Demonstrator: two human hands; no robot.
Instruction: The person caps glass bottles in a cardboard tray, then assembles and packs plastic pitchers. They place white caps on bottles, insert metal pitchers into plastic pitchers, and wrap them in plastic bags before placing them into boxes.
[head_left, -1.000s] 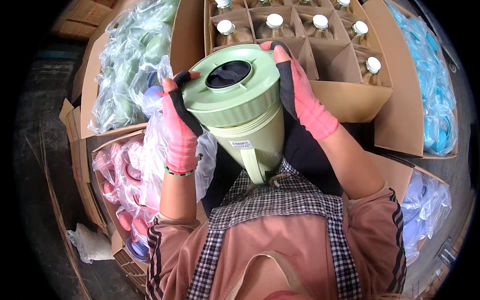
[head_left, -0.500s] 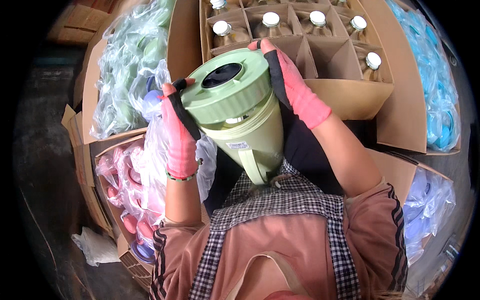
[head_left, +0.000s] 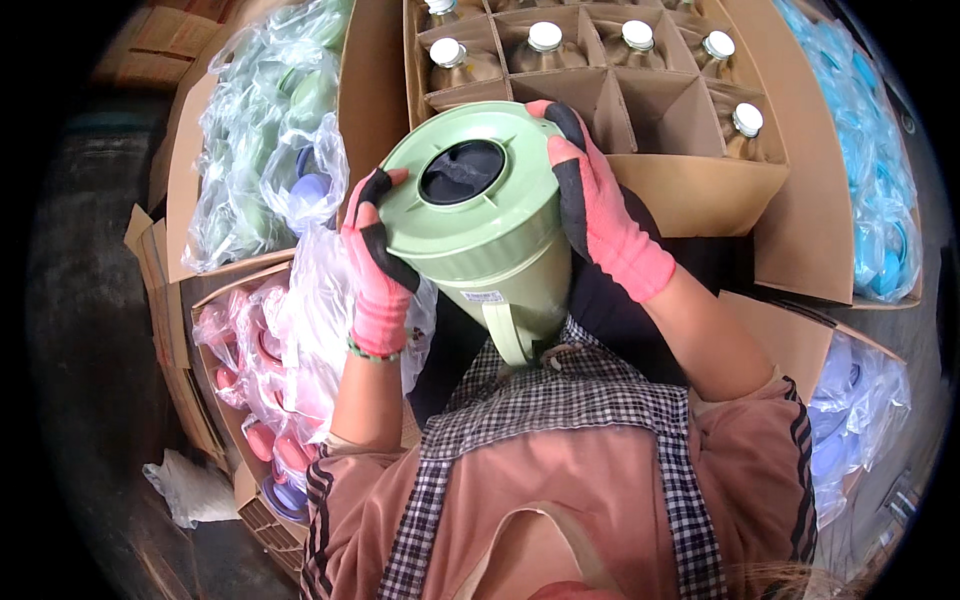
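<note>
Between my hands is a light green plastic pitcher [head_left: 541, 292], its handle [head_left: 506, 335] turned toward my body. Its wide round lid [head_left: 520, 222], also green with a black centre piece, sits down over the pitcher's mouth. My left hand [head_left: 380, 268], in a pink glove with dark finger parts, grips the lid's left edge. On the other side, my right hand [head_left: 602, 210] in a matching glove has its fingers bent over the lid's right rim. The pitcher's base is low against my checked apron [head_left: 560, 410].
Ahead stands a divided carton [head_left: 690, 180] with several white-capped bottles [head_left: 545, 38]. Boxes of bagged green [head_left: 240, 180], pink [head_left: 265, 400], blue [head_left: 870, 180] and purple [head_left: 835, 420] plastic pieces surround me. A clear plastic bag [head_left: 320, 330] lies beside my left arm.
The lid has gone from tilted with a gap over the pitcher's mouth to seated down on it. Both hands have shifted slightly right and down, fingers curling further over the rim.
</note>
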